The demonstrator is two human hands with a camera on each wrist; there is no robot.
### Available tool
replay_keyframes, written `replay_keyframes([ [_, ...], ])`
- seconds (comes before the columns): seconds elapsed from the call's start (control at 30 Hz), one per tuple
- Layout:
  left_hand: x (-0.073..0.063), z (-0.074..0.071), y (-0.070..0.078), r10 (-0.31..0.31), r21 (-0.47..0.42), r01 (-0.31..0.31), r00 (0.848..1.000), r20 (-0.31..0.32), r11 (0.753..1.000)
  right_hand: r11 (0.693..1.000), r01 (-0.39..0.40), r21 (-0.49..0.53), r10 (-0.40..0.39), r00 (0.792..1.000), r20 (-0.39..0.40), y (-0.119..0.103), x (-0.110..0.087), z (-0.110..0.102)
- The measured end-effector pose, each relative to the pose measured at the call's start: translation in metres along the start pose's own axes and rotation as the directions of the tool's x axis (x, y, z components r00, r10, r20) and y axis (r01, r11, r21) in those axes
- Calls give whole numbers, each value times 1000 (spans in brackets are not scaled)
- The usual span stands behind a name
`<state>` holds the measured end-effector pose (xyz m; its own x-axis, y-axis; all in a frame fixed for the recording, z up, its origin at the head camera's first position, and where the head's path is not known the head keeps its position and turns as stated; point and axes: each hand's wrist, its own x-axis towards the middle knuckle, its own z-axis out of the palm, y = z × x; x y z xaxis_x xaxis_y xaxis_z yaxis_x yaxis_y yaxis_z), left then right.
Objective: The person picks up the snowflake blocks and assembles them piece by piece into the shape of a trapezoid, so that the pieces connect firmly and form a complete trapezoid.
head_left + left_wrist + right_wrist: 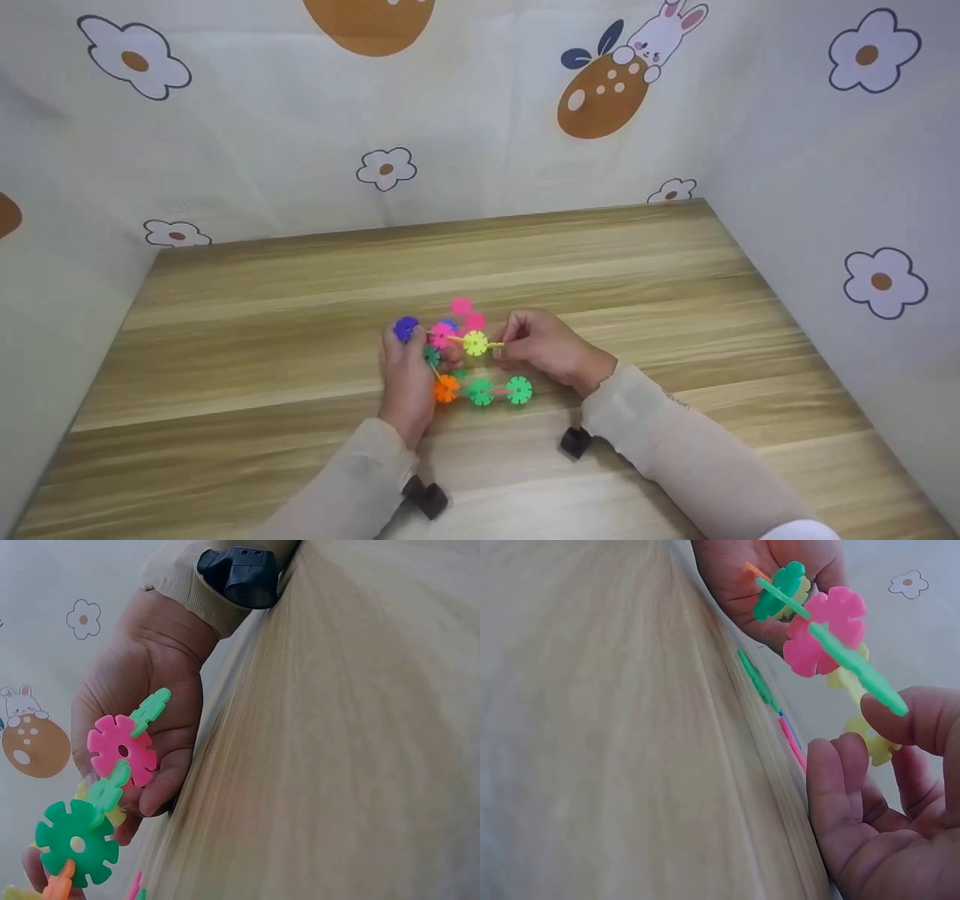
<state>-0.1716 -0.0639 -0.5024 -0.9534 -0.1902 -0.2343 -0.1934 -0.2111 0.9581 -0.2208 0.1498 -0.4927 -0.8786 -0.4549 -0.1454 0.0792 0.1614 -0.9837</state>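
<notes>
A linked chain of notched plastic flower discs hangs between the two hands over the table. My left hand [406, 386] grips its left side, by a blue disc [402, 332] and a dark green disc [431, 355]. On the right, my right hand [553, 349] pinches an edge-on yellow disc between thumb and fingers, joined beside another yellow disc [469, 346]. A pink disc [442, 330] sits between the hands. Nearer the body run an orange disc [447, 384] and two light green discs [476, 395]. In the left wrist view, a pink disc [109, 736] overlaps the left palm.
Beyond the hands show more pink discs [461, 305]. The right wrist view has a green disc [754, 679] edge-on at the tabletop, with pink and blue pieces. Wood-grain table [262, 322] surrounds everything, backed by a patterned cloth wall [480, 97]. Black wrist cameras [576, 442] hang below both sleeves.
</notes>
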Motion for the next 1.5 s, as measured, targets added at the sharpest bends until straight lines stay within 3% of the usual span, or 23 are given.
replay_keyframes([
  [0.27,0,0,1,-10,-33,10,1000,28,999,999,7,-42,-7,1000,-12,-3,0,2],
  [0.5,0,1,0,35,-60,-32,999,39,998,996,26,-82,-28,999,-26,-2,0,4],
  [0.7,0,0,-2,8,-16,-8,1000,24,1000,996,17,-84,-20,999,-38,1,1,3],
  [0.93,0,0,-1,-19,14,19,999,28,1000,1000,-7,21,8,1000,-9,3,2,0],
  [1.17,-1,-1,0,-36,85,34,999,24,996,999,25,-39,-26,1000,-15,4,3,-1],
  [1.27,-1,-1,0,-43,60,41,999,26,997,999,10,-34,-10,1000,-7,5,3,0],
  [1.5,0,3,-1,13,-59,-11,999,39,998,994,-70,80,67,997,30,2,1,-3],
])
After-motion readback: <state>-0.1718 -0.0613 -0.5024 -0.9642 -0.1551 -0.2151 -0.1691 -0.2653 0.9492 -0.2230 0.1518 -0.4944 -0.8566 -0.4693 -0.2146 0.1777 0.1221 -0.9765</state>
